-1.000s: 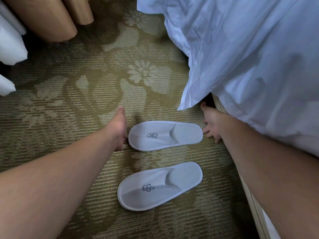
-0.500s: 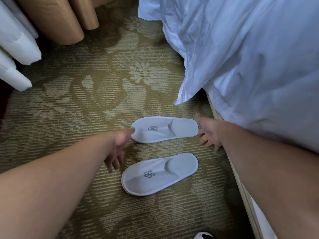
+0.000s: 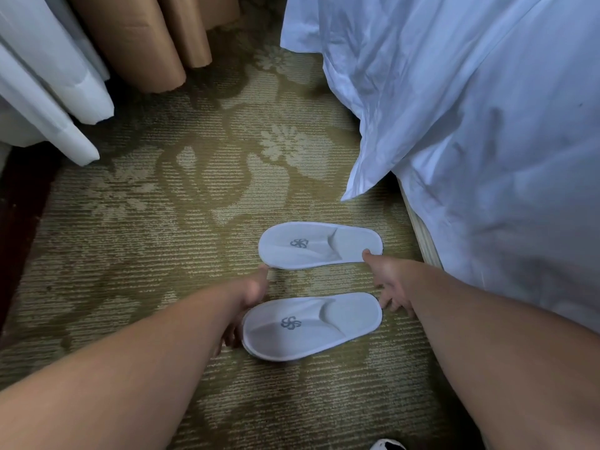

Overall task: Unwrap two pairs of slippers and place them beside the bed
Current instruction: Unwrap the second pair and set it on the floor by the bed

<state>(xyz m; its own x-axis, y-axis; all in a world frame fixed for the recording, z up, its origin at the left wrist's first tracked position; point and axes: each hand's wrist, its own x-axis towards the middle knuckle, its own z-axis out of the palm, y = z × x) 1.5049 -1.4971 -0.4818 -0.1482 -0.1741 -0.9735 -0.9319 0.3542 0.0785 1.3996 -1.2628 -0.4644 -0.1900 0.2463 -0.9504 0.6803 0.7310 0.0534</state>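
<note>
**One pair parked by the bed, hands bracketing it**

Far slipper [image 3: 319,245] and near slipper [image 3: 311,324] lie on the carpet [image 3: 146,238] just beside the bed [image 3: 487,125], long axes left-right. Left hand [image 3: 250,297] is at the logo ends and right hand [image 3: 389,284] at the open ends, with fingers [image 3: 386,298] spread wide and gripping nothing.

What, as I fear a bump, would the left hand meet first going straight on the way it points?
Likely the farther white fabric slipper with a grey logo: the left hand points toward its left end, thumb tip at the rim; whether they touch is unclear.
</note>
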